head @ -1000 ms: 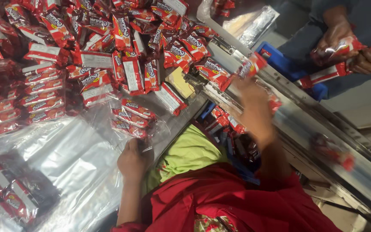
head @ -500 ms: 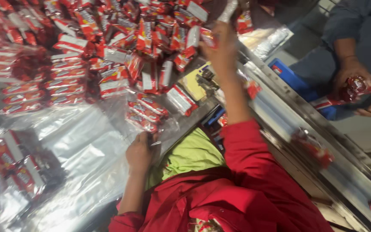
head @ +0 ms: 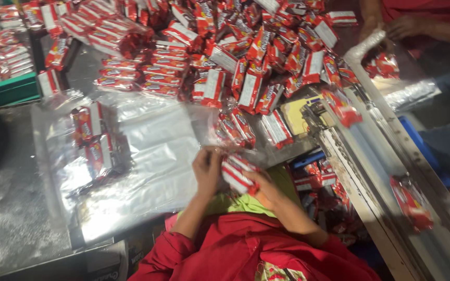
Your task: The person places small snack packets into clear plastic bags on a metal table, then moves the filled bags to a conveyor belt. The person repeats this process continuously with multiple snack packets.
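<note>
My right hand [head: 266, 190] grips a small stack of red-and-white snack packets [head: 237, 173] close to my chest. My left hand [head: 208, 169] touches the left end of the same stack, its fingers curled at the edge of a clear plastic bag [head: 147, 151] spread on the table. A large heap of the same red packets [head: 235, 57] covers the table beyond my hands. A clear bag holding a few packets [head: 94, 140] lies to the left.
A metal conveyor [head: 391, 171] runs diagonally on the right, carrying red packets [head: 411, 202]. Another person's hand [head: 404, 26] rests at the top right near a plastic bag. A green crate edge [head: 6, 88] sits at the far left. Blue bins lie under the conveyor.
My right hand has come back from the far heap to my chest, now carrying packets. My left hand has risen to meet the stack. The view has shifted right.
</note>
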